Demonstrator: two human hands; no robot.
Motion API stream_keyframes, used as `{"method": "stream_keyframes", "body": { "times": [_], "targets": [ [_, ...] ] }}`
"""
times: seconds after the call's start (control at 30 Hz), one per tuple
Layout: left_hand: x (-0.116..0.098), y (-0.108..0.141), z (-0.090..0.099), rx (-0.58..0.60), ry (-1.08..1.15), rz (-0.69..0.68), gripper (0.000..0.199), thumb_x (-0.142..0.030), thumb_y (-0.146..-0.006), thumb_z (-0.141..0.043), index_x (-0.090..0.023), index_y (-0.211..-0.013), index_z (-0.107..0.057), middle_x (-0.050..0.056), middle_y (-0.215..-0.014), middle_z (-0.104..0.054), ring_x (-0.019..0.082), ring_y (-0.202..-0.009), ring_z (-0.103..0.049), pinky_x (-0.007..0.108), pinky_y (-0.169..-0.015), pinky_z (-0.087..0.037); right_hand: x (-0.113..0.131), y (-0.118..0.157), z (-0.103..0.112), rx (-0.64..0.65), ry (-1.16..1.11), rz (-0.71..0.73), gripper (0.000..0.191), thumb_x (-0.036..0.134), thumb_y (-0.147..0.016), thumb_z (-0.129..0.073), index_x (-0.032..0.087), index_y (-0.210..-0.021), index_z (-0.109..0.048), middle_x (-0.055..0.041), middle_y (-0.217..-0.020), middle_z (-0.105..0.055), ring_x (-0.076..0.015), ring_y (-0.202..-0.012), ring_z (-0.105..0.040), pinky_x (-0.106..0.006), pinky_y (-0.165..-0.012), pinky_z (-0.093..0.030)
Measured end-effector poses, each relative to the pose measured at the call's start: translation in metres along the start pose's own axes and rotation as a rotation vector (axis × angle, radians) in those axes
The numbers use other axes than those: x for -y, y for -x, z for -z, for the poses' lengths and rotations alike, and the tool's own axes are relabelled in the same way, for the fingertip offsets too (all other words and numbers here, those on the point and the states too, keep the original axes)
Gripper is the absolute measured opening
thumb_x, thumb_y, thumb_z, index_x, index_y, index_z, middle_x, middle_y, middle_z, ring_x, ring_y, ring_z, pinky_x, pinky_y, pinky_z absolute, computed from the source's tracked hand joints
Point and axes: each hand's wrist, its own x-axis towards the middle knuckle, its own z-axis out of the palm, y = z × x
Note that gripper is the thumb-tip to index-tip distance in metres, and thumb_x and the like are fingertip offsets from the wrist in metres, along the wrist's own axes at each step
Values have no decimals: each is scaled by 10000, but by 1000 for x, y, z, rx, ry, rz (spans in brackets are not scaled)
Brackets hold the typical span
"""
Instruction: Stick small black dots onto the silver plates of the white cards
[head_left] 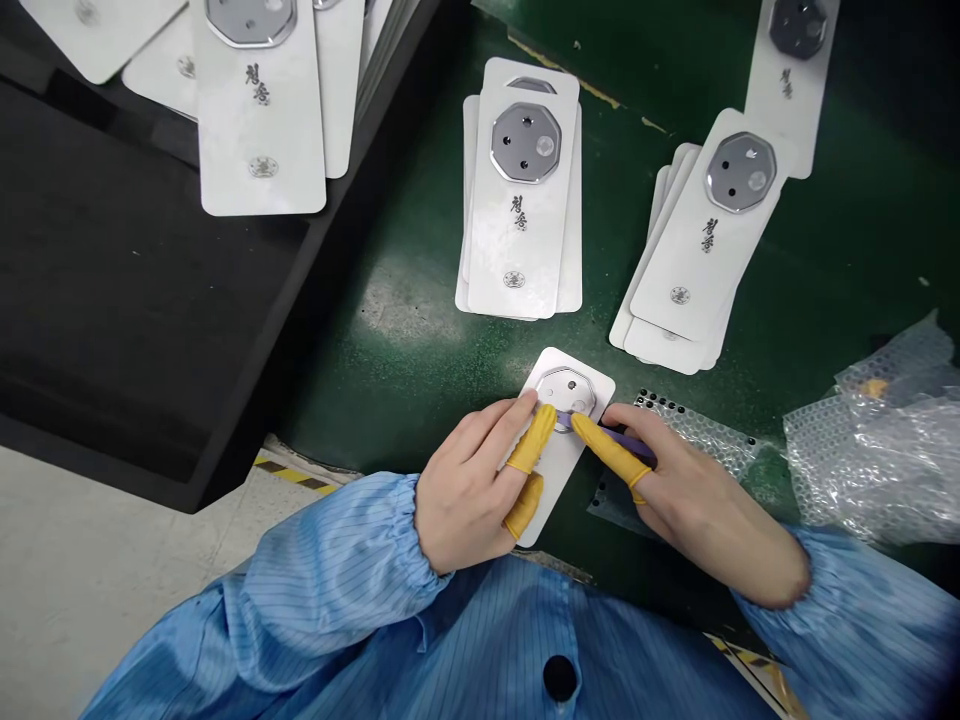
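A white rounded panel (555, 475) with a silver octagonal plate (551, 383) lies tilted on the green work surface, close to my body. My left hand (472, 480) is closed on its left side, yellow finger cots over two of the fingers. In my right hand (686, 495) is a slim purple tool (630, 443), its tip on the octagonal plate near my left fingertip. A yellow-cotted right finger presses along the tool. Whether the tool is tweezers or a stick is hard to tell. Beside my right hand lies a clear sheet (701, 430) bearing small black dots.
Two stacks of similar panels, a middle stack (517, 245) and a right stack (686, 270), lie beyond my hands. Another panel (791, 110) is at the far right. A black tray (150, 300) with panels stands left. Crumpled bubble wrap (877, 450) lies right.
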Motion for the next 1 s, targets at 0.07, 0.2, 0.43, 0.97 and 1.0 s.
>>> {"method": "stream_keyframes", "body": {
  "times": [0.07, 0.2, 0.43, 0.97, 1.0],
  "targets": [
    [0, 0, 1, 41, -18, -9, 245, -194, -750, -563, -46, -921, -656, 261, -1347, -464, 364, -1137, -497, 472, -886, -501, 2, 0, 0, -2, 14, -43, 415, 74, -826, -349, 203, -1196, -485, -99, -1191, -583, -211, -955, -649, -331, -751, -581],
    [-1, -2, 3, 64, -73, -5, 237, -214, -746, -555, -76, -894, -679, 248, -1337, -474, 358, -1124, -489, 473, -858, -486, 4, 0, 2, 1, 72, -18, 337, 44, -820, -352, 191, -1036, -564, -104, -1145, -579, -201, -865, -643, -310, -644, -579],
    [-2, -6, 6, 130, -102, -11, 201, -232, -726, -553, -104, -793, -693, 242, -1323, -486, 380, -1143, -463, 494, -860, -436, 6, -4, 11, 64, 229, 108, 283, -4, -776, -348, 165, -622, -516, -118, -1055, -521, -151, -727, -579, -259, -500, -518],
    [4, -4, -5, -183, -81, 37, 488, -454, -789, -605, -12, -995, -620, 297, -1256, -495, 385, -1155, -481, 499, -947, -450, -5, 5, 42, -228, -345, -10, 391, 188, -899, -466, 307, -1267, -526, -50, -1059, -580, -135, -744, -592, -267, -595, -532],
    [0, -4, -6, -194, -115, 80, 668, -556, -765, -609, 18, -1106, -569, 316, -1287, -463, 412, -1184, -454, 520, -961, -435, -12, 10, 49, -360, -340, -59, 385, 225, -898, -493, 318, -1270, -530, -50, -1055, -580, -135, -726, -585, -279, -596, -530]
  ]
}}
